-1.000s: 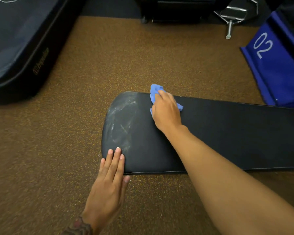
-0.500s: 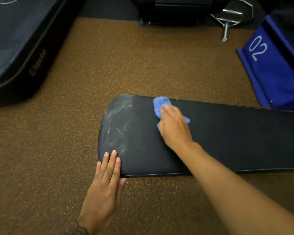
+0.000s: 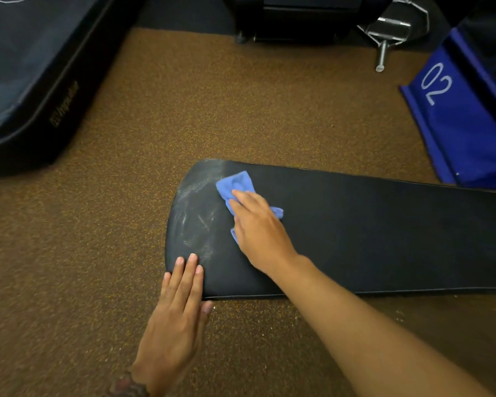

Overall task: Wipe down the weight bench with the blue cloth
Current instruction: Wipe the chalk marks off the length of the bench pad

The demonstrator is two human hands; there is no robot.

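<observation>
Head view: the right hand [image 3: 259, 233] lies fairly flat, its fingers pressing the blue cloth [image 3: 235, 182] onto the black weight bench [image 3: 384, 233] near its far edge. Whitish smears [image 3: 196, 222] sit at the cloth's 8 o'clock. The left hand [image 3: 178, 316] rests flat with straight fingers on the bench's 7 o'clock corner, holding nothing.

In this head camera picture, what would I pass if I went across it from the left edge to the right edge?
black mat → left hand → blue cloth → metal handle → blue block marked 02
</observation>
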